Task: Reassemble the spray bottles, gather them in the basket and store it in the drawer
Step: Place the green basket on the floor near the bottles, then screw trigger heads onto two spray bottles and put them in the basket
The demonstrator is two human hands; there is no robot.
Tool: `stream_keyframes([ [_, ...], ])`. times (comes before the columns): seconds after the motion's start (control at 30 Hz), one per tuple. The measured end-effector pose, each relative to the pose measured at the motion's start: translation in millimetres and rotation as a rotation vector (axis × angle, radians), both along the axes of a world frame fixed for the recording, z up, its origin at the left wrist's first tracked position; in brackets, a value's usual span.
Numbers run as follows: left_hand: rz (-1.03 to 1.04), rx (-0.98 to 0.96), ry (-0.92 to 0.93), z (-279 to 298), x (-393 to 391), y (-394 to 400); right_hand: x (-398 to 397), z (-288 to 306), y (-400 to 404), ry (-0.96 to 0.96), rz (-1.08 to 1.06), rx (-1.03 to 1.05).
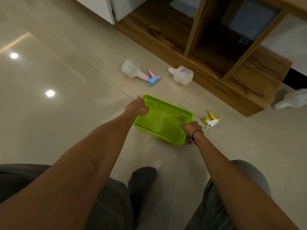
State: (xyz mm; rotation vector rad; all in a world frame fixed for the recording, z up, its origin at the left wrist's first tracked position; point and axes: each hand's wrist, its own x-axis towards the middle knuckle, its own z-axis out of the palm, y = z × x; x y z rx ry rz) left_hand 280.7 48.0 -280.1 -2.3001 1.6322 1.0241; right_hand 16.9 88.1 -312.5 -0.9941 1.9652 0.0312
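A bright green plastic basket [167,112] sits on the tiled floor with nothing inside it. My left hand [137,107] grips its far left corner and my right hand [191,127] grips its right rim. Beyond it lies a clear bottle [131,69] with a pink and blue spray head [152,78] at its neck. To the right of that lies a second clear bottle [181,75] with no head. A loose yellow and white spray head [211,120] rests on the floor right of the basket. A white bottle [294,99] lies at the far right edge.
A wooden cabinet [216,52] with open compartments runs diagonally across the back and right, its base close to the headless bottle. White panels [99,7] stand at the back left. Glossy floor tiles [49,72] stretch to the left. My legs fill the bottom.
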Motion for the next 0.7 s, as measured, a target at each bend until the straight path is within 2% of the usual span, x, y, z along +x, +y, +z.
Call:
stream_keyframes([
  [0.37,-0.086,-0.268,-0.231,14,-61,-27,-37,1,-40,0.173,0.074,-0.307],
  [0.53,-0.163,-0.347,-0.165,10,-85,-41,-51,-5,-47,0.157,-0.018,-0.400],
  [0.6,-0.190,-0.364,-0.143,10,-97,-45,-62,-5,-46,0.219,0.053,-0.418],
  [0.7,-0.218,-0.365,-0.103,8,-113,-52,-73,-10,-43,0.339,0.296,-0.381],
])
